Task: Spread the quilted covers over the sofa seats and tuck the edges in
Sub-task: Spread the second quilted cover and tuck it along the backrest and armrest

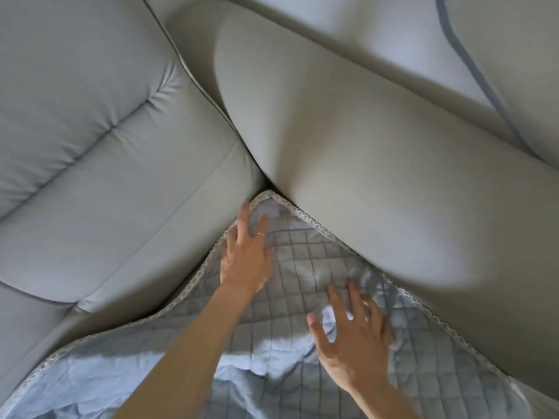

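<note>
Two bare hands are down on the quilted cover (302, 258), both spread flat, neither one pinching or gripping anything. The left hand (246, 261) reaches furthest in, fingers fanned and pointing toward the corner of the sofa, palm resting on the fabric just beside the cover's lace edge (208, 261). A single ring (259, 235) shows on one finger of that hand. Its fingertips lie on the pale, rumpled bit of cover right at the pointed corner.

The right hand (352, 340) sits nearer the camera and off to the right, fingers splayed wide, pressing on the quilt. It is blurred, so exactly which fingers touch the cloth cannot be told. The fabric around it is wrinkled, with light folds bunched under and beside the palm.

One cover is in view: grey-blue, stitched in a diamond grid, trimmed with a pale lace border along both visible edges. It lies over the seat and narrows to a point where the back cushion (106, 146) meets the armrest (378, 146). Its tip lies right at the dark gap between them. The left edge runs along the foot of the back cushion; the right edge runs along the base of the armrest, touching it.

Two forearms, two hands, one ring, one cover. At the top right, a pale surface carries a dark blue stripe (472, 65).
</note>
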